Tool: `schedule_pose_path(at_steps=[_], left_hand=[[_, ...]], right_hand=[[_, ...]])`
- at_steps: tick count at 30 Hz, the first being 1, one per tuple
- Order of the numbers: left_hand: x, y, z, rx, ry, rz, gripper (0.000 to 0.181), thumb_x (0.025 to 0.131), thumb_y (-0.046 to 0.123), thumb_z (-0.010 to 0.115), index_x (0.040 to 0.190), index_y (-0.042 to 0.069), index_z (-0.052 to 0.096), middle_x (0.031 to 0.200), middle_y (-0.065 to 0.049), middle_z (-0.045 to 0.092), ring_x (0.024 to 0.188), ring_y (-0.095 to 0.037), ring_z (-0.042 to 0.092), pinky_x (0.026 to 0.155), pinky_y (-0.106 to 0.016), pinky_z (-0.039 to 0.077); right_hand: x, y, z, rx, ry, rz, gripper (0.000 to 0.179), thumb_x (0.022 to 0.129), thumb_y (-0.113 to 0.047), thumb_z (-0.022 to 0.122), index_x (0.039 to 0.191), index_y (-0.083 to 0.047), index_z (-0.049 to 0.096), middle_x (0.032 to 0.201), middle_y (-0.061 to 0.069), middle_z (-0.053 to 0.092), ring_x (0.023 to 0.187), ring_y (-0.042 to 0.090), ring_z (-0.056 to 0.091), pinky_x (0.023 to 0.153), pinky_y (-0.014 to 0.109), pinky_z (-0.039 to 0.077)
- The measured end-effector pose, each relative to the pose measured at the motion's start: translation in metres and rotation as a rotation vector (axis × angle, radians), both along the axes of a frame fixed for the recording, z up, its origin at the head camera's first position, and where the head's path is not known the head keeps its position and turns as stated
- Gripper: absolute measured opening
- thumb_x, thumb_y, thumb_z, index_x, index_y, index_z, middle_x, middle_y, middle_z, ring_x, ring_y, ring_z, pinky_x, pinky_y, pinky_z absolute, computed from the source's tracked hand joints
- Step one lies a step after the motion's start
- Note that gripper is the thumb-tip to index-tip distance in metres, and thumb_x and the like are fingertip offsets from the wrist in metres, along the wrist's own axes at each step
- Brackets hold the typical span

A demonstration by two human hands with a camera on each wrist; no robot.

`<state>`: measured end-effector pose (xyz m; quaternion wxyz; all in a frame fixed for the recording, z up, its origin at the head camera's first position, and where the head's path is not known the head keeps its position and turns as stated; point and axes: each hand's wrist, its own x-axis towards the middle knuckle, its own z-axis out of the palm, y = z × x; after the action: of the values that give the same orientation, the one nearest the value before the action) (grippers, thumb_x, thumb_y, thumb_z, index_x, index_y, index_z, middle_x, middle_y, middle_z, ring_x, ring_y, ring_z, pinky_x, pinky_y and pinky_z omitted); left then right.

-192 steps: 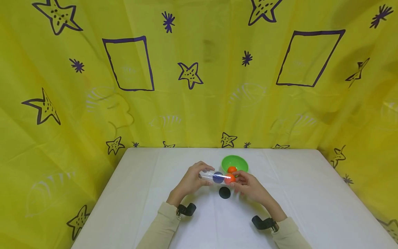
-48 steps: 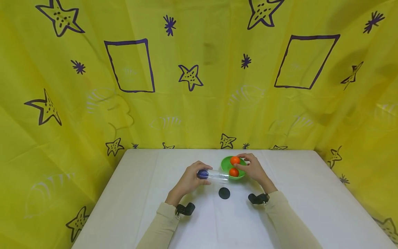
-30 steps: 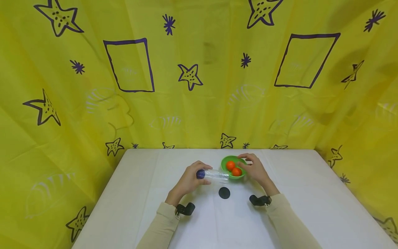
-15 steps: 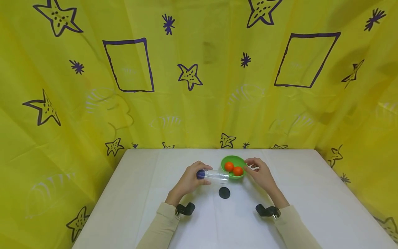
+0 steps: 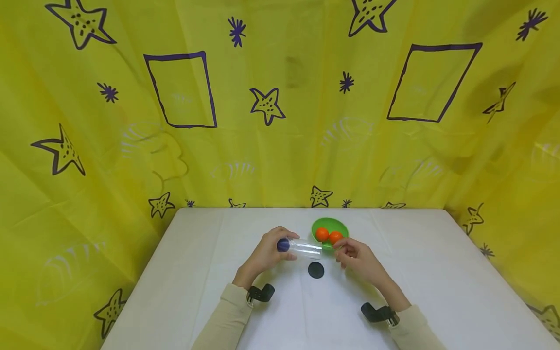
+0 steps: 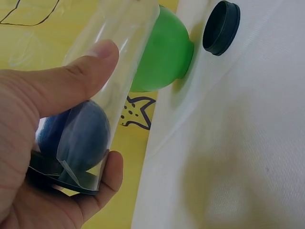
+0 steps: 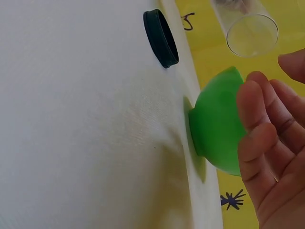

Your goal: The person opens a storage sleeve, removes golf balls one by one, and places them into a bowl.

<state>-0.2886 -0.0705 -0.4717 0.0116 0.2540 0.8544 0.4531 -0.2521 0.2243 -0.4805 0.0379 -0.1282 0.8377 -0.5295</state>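
Note:
My left hand [image 5: 268,250] grips a clear plastic tube [image 5: 306,248], fingers and thumb curled round it. A dark blue ball [image 6: 86,136] sits inside at the tube's dark-capped end, close to my palm. The tube's uncapped mouth [image 7: 252,36] points right, towards my right hand [image 5: 359,258]. That hand holds nothing; its fingers are loosely bent just in front of the green bowl [image 5: 334,224]. Two orange balls [image 5: 322,234] lie side by side in the bowl, which hides them in both wrist views.
A loose black cap [image 5: 316,270] lies on the white-covered table [image 5: 218,291], just in front of the tube. Yellow curtains [image 5: 271,155] with drawn stars close off the back and both sides.
My right hand has taken an orange ball from the tube's mouth, let it go in the bowl, then drawn back towards me. The blue ball has slid to the tube's capped end.

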Motion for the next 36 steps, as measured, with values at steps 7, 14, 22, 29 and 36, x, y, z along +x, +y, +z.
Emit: schedule_pose_path(at_steps=[7,14,22,29,36], left_hand=[[0.000,0.001,0.001,-0.008,-0.002,0.004,0.046,0.078,0.011,0.089,0.121,0.014,0.073,0.114,-0.002,0.066,0.102,-0.017,0.057,0.090,-0.031,0.051],[0.001,0.001,0.001,0.011,-0.016,0.007,0.046,0.079,0.007,0.087,0.122,0.017,0.072,0.113,0.001,0.066,0.107,-0.019,0.057,0.086,-0.038,0.054],[0.000,0.001,0.000,-0.007,0.018,0.006,0.046,0.079,0.012,0.088,0.122,0.018,0.073,0.115,0.001,0.066,0.107,-0.019,0.058,0.086,-0.036,0.055],[0.000,0.001,0.000,-0.008,0.012,0.009,0.046,0.079,0.012,0.088,0.122,0.016,0.073,0.116,0.000,0.066,0.104,-0.018,0.056,0.082,-0.029,0.051],[0.001,0.000,0.000,-0.007,0.003,0.019,0.046,0.080,0.011,0.087,0.123,0.015,0.072,0.118,-0.001,0.066,0.106,-0.020,0.057,0.084,-0.032,0.053]], right_hand=[[0.001,-0.005,-0.007,-0.027,-0.030,0.102,0.030,0.100,-0.014,0.065,0.123,0.003,0.058,0.094,0.025,0.068,0.072,0.033,0.063,0.056,0.023,0.047],[0.000,-0.011,-0.013,-0.039,-0.048,0.101,0.032,0.101,-0.013,0.064,0.127,0.003,0.055,0.097,0.025,0.068,0.072,0.029,0.065,0.054,0.024,0.048],[0.000,-0.016,-0.018,-0.054,-0.056,0.099,0.034,0.100,-0.017,0.066,0.127,0.000,0.055,0.095,0.024,0.068,0.067,0.027,0.063,0.051,0.024,0.045],[0.000,-0.018,-0.017,-0.045,-0.066,0.086,0.036,0.100,-0.019,0.066,0.129,-0.001,0.055,0.095,0.021,0.068,0.068,0.025,0.064,0.052,0.026,0.048],[0.000,-0.018,-0.015,-0.044,-0.075,0.083,0.048,0.100,-0.022,0.067,0.137,0.003,0.048,0.098,0.023,0.068,0.071,0.026,0.064,0.054,0.027,0.050]])
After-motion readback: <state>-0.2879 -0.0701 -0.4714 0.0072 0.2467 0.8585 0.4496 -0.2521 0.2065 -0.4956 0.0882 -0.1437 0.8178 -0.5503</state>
